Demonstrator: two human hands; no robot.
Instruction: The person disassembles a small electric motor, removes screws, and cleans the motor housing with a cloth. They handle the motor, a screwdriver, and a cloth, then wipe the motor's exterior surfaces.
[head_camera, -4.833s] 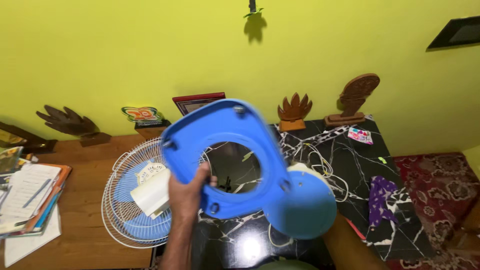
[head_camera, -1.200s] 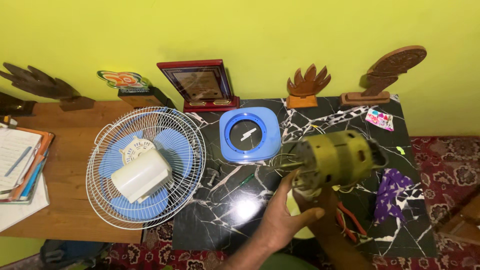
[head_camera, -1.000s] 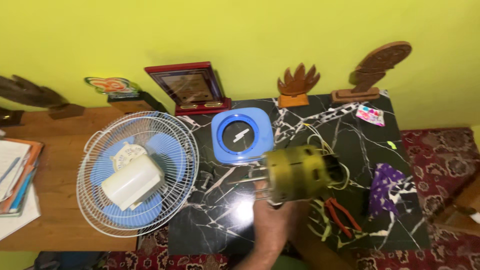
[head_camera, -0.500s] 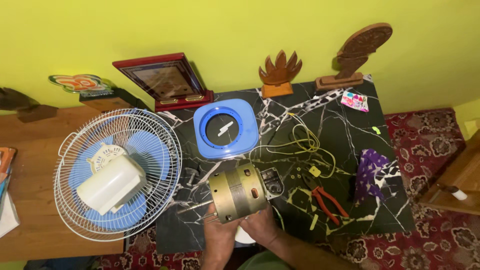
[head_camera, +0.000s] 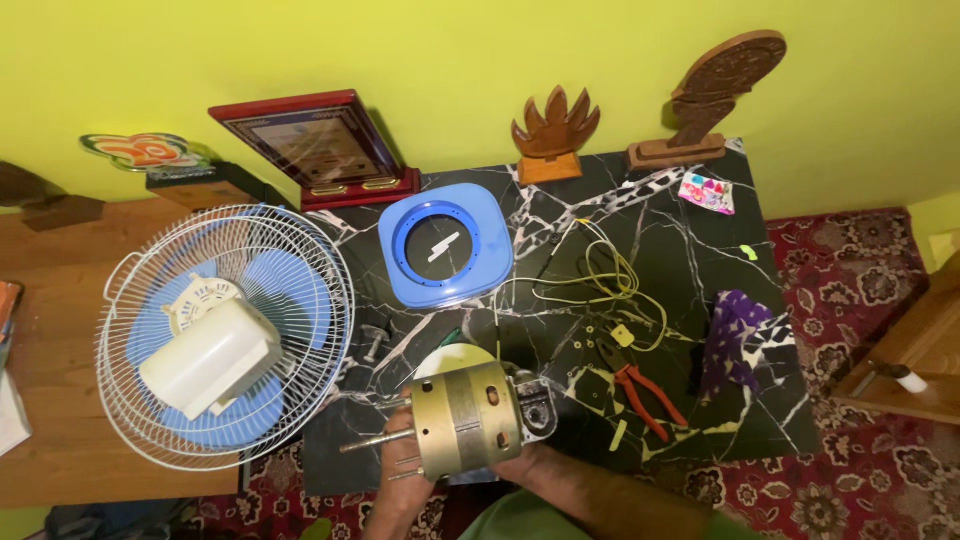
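We clasp the brass-coloured cylindrical fan motor (head_camera: 468, 418) with both hands, left hand (head_camera: 402, 478) and right hand (head_camera: 532, 462) closed around it, just below the blue square plastic housing (head_camera: 446, 246) on the black marble counter (head_camera: 690, 290).

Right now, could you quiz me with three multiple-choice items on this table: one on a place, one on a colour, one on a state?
1. Where do the pliers lie?
A. Inside the fan grille
B. On the marble table, right of the motor
C. On the carpet

2. What colour is the square cover?
A. Blue
B. Red
C. Green

3. How is the motor kept?
A. Lying alone on the table
B. Mounted in the grille
C. Held in both hands

Answers: 1 B, they rest on the table beside the motor. 2 A, its rim is plainly blue. 3 C, the left hand and right hand grip it from below.
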